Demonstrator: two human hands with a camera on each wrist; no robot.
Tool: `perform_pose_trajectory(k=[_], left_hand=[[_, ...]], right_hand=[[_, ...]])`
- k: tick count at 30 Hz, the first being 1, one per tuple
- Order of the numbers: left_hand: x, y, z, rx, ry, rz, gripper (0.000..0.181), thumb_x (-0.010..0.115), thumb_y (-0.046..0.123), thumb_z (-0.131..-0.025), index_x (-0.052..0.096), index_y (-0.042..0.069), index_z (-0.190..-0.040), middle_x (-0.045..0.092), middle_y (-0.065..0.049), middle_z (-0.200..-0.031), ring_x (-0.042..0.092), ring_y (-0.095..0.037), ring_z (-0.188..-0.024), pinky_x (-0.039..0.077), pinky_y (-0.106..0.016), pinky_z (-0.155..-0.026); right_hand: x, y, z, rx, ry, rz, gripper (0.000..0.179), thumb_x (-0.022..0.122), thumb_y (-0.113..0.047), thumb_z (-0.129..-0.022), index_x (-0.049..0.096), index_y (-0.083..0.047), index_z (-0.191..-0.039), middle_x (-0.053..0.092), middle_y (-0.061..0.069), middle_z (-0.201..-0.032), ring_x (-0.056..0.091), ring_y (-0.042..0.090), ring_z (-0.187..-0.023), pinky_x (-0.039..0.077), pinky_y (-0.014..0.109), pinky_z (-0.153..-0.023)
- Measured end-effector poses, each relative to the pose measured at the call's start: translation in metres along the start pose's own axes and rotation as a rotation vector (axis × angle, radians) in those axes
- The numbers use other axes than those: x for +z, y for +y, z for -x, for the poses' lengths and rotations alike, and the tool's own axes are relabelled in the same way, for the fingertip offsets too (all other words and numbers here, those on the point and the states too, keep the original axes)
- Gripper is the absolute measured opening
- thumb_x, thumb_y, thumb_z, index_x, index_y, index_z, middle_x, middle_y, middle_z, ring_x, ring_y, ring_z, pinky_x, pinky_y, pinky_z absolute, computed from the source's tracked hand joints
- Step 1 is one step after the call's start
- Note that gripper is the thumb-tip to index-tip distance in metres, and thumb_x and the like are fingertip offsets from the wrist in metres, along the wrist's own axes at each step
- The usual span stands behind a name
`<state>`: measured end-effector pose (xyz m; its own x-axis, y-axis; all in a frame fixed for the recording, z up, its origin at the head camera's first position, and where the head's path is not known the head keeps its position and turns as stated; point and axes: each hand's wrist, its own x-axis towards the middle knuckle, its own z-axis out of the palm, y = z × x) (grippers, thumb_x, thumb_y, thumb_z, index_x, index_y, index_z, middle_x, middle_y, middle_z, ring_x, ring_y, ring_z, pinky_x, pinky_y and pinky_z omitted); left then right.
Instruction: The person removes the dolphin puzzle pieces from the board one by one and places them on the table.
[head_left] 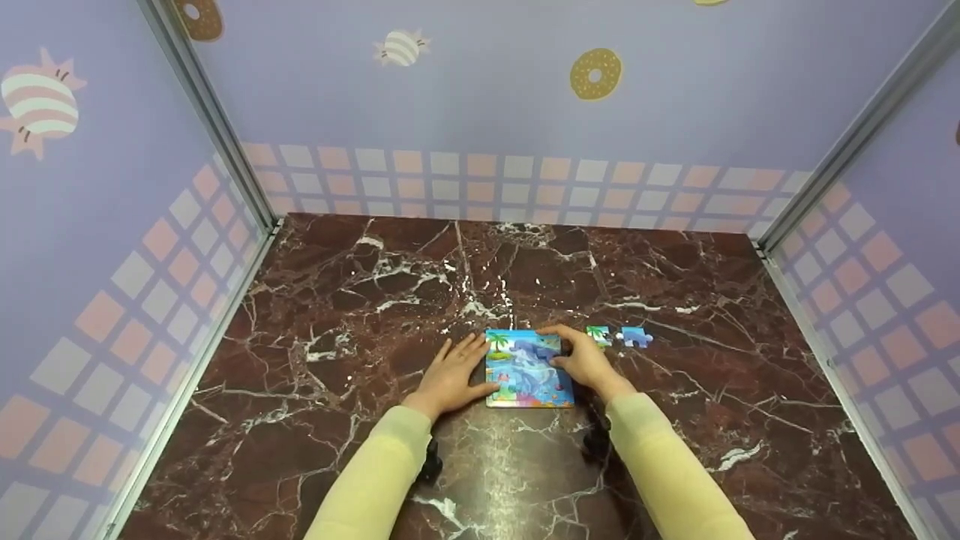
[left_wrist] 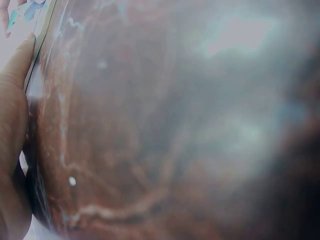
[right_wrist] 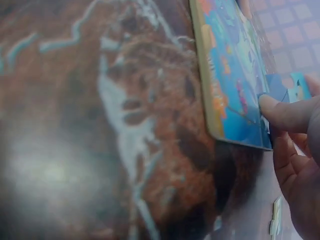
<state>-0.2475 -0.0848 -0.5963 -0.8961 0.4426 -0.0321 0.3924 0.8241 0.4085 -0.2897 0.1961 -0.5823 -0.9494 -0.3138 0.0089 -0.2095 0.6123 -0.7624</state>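
Note:
A jigsaw puzzle (head_left: 517, 382) with a dolphin and sea picture lies flat on the marble-patterned tabletop, framed by a thin pale border. My left hand (head_left: 451, 377) rests at its left side, fingers fairly straight, with the thumb on the lower left edge. In the left wrist view only part of that hand (left_wrist: 14, 105) shows at the far left. Over the puzzle's right side, my right hand (head_left: 589, 364) pinches a blue puzzle piece (right_wrist: 277, 85) between thumb and fingers; much of the piece is hidden by them.
Two loose puzzle pieces, one with a palm tree (head_left: 598, 335) and one blue (head_left: 636, 337), lie on the tabletop (head_left: 705, 412) right of the right hand. Patterned panels (head_left: 487, 97) enclose the back and both sides.

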Motion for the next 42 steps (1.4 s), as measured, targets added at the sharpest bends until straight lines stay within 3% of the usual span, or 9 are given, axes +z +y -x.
perform_pose_trajectory(k=[7, 10, 16, 23, 29, 38, 42], left_hand=[[0.001, -0.001, 0.0, -0.003, -0.002, 0.02, 0.088, 0.057, 0.066, -0.096, 0.029, 0.018, -0.164, 0.023, 0.0, -0.173, 0.019, -0.023, -0.162, 0.005, -0.052, -0.135], [0.001, -0.002, 0.0, -0.008, -0.008, 0.02, 0.088, 0.057, 0.066, -0.096, 0.028, 0.019, -0.165, 0.022, 0.001, -0.173, 0.018, -0.022, -0.162, 0.004, -0.051, -0.135], [0.001, -0.001, 0.001, -0.006, -0.007, 0.021, 0.088, 0.057, 0.066, -0.096, 0.028, 0.018, -0.165, 0.022, 0.0, -0.173, 0.017, -0.023, -0.162, 0.004, -0.052, -0.135], [0.0, -0.001, 0.001, 0.002, -0.004, 0.019, 0.088, 0.057, 0.066, -0.097, 0.028, 0.017, -0.165, 0.022, 0.0, -0.173, 0.017, -0.023, -0.162, 0.003, -0.052, -0.135], [0.001, -0.002, 0.001, 0.011, 0.006, 0.013, 0.089, 0.057, 0.066, -0.096, 0.029, 0.017, -0.164, 0.023, -0.002, -0.173, 0.019, -0.024, -0.161, 0.005, -0.053, -0.134], [0.001, -0.002, 0.001, 0.008, 0.008, 0.011, 0.088, 0.057, 0.066, -0.096, 0.029, 0.017, -0.164, 0.024, 0.0, -0.173, 0.019, -0.023, -0.162, 0.005, -0.053, -0.134], [0.0, 0.0, 0.001, 0.005, 0.005, 0.01, 0.088, 0.057, 0.066, -0.096, 0.029, 0.017, -0.164, 0.024, 0.0, -0.173, 0.019, -0.023, -0.162, 0.005, -0.053, -0.134]], right_hand=[[-0.003, 0.005, 0.003, -0.016, 0.056, -0.046, 0.052, 0.077, 0.004, -0.086, 0.071, -0.022, -0.132, 0.07, 0.013, -0.118, 0.059, 0.02, -0.087, 0.052, 0.034, -0.075], [-0.005, 0.006, 0.005, -0.009, 0.082, -0.084, 0.051, 0.077, 0.002, -0.087, 0.071, -0.02, -0.132, 0.07, 0.014, -0.115, 0.064, 0.022, -0.091, 0.055, 0.034, -0.076], [-0.01, 0.011, 0.008, 0.046, 0.124, -0.199, 0.051, 0.074, 0.004, -0.09, 0.068, -0.016, -0.137, 0.061, 0.014, -0.098, 0.061, 0.019, -0.085, 0.054, 0.025, -0.068], [-0.016, 0.015, 0.012, 0.066, 0.196, -0.295, 0.047, 0.073, 0.008, -0.087, 0.064, -0.004, -0.132, 0.066, 0.02, -0.103, 0.06, 0.013, -0.081, 0.055, 0.02, -0.064], [-0.025, 0.022, 0.016, 0.098, 0.227, -0.395, 0.043, 0.073, 0.012, -0.086, 0.057, 0.004, -0.125, 0.058, 0.007, -0.085, 0.056, 0.009, -0.071, 0.049, 0.017, -0.062], [-0.049, 0.038, 0.023, 0.106, 0.313, -0.422, 0.047, 0.073, 0.014, -0.084, 0.059, 0.007, -0.128, 0.06, 0.015, -0.096, 0.063, 0.011, -0.067, 0.052, 0.021, -0.052], [-0.066, 0.044, 0.028, 0.106, 0.359, -0.425, 0.047, 0.071, 0.016, -0.084, 0.06, 0.01, -0.129, 0.065, 0.023, -0.1, 0.064, 0.006, -0.071, 0.054, 0.018, -0.057]])
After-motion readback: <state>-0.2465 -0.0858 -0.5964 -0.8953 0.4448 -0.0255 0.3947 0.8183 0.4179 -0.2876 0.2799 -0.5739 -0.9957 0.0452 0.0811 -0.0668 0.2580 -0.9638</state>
